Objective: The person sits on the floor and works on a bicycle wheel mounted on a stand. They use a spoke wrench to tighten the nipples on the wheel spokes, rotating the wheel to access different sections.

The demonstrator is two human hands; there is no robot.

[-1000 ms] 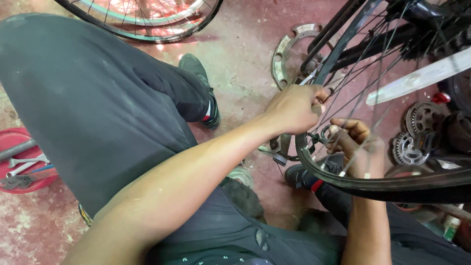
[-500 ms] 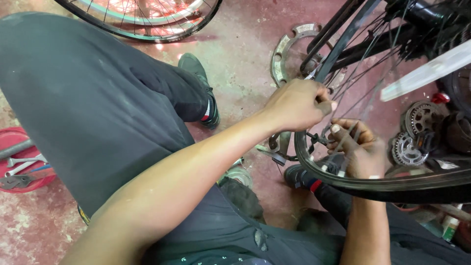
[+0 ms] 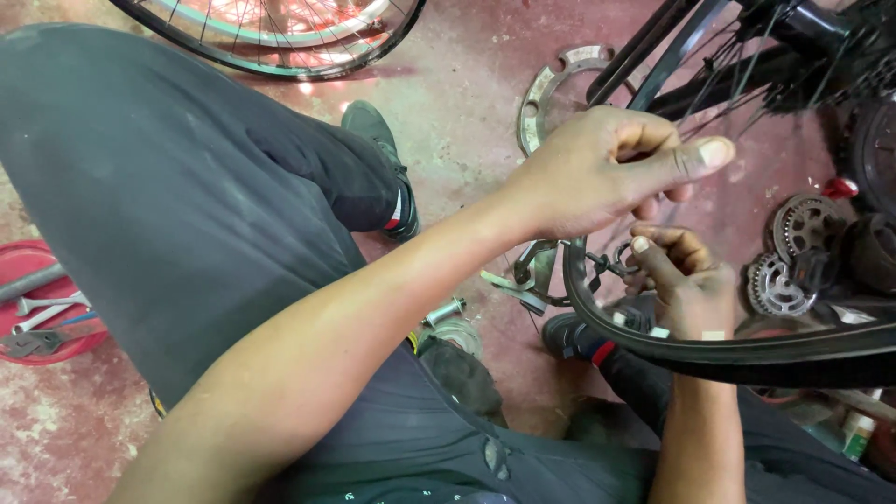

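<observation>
Wheel spokes (image 3: 737, 89) between both hands' fingers

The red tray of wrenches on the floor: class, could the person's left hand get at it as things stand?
Probably not easily. The left hand is up at the bicycle wheel, and the red tray lies beyond the raised left knee, which blocks a direct path.

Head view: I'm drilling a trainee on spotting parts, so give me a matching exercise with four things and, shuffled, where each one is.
Things:
1. red tray
2. spare wheel
3. sprockets
4. right hand

Places:
A. top edge, lying on the floor
B. far left, holding wrenches
C. inside the tyre, below the left hand
D. on the floor at right, behind the tyre

Pairs: 1-B, 2-A, 3-D, 4-C
</observation>
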